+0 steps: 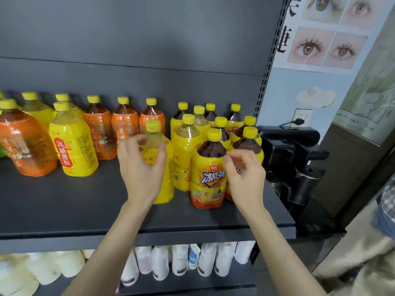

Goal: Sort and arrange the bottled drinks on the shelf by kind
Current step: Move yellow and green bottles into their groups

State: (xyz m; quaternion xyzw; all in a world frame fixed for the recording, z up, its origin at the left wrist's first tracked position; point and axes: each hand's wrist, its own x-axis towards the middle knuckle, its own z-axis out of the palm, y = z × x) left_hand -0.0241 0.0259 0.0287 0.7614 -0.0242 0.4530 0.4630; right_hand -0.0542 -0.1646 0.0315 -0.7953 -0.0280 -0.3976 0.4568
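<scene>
A yellow-labelled pear drink bottle stands near the middle of the dark shelf. My left hand wraps its shoulder, thumb on the right and fingers on the left. Just right of it stands an iced tea bottle with dark liquid and a yellow-orange label. My right hand hovers at that bottle's right shoulder, fingers curled and apart, holding nothing. Behind them is a mixed cluster of yellow-capped bottles. To the left stand orange-labelled tea bottles and another yellow pear bottle.
A black appliance stands just past the shelf's right end. The lower shelf holds white bottles and pale rolls. A stretch of bare shelf runs along the front edge on the left.
</scene>
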